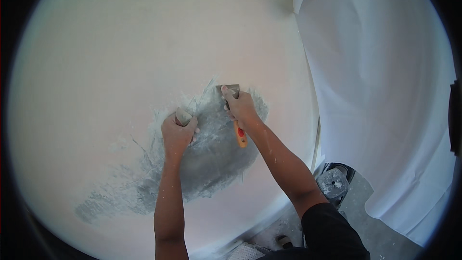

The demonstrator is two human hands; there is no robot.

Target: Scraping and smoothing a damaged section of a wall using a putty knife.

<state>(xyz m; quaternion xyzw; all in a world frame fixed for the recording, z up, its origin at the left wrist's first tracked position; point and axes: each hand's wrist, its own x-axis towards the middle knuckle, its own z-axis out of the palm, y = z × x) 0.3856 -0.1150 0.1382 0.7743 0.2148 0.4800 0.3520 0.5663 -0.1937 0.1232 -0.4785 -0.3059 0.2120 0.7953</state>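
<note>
A white wall (120, 53) fills most of the view, with a grey patch of wet filler (216, 149) spread across its middle and lower left. My right hand (241, 108) grips a putty knife (239, 134) with an orange and red handle, its metal blade (229, 88) pressed flat on the wall at the patch's top edge. My left hand (178, 132) is closed on a second, smaller scraper (183, 115) whose grey blade sticks up from the fist, resting on the patch's left side.
White plastic sheeting (385, 91) hangs to the right of the wall. Below it, a dark bucket (334, 183) with grey filler stands on a speckled floor (385, 240). My shoe (284, 241) shows at the bottom edge.
</note>
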